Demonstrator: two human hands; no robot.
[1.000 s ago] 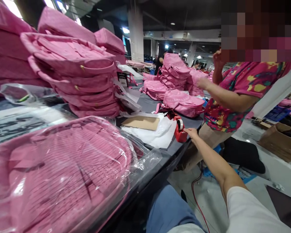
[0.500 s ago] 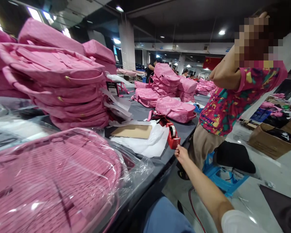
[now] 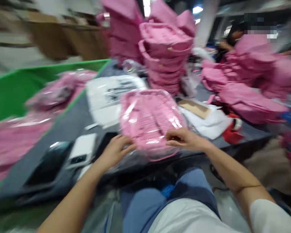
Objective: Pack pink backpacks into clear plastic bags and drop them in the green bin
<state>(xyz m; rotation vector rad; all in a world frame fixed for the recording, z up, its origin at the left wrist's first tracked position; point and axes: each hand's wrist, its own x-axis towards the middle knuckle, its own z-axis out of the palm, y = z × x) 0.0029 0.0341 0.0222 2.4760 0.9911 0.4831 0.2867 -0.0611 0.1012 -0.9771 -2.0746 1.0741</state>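
Observation:
A pink backpack (image 3: 151, 119) lies flat in a clear plastic bag in front of me on the dark table. At its lower left edge is my left hand (image 3: 118, 147), fingers stretched and thumb apart, touching the plastic. My right hand (image 3: 184, 138) is over the lower right of the bagged backpack, fingers curled toward the thumb. Whatever sits between those fingertips is blurred and too small to make out. To the right, near the table edge, stands a red tape dispenser (image 3: 233, 131) with a roll of tape.
Pink backpacks are stacked (image 3: 166, 58) behind, with more (image 3: 252, 100) at right. Cardboard (image 3: 195, 108) lies on white sheets. A printed white bag (image 3: 111, 94), a white device (image 3: 83, 149) and a dark tablet-like thing (image 3: 50, 163) lie left. A green-lined bin (image 3: 12, 87) holds bagged pink items.
My view has swung left and down. My right hand has left the tape dispenser and come over the bagged backpack. My left hand has come into view.

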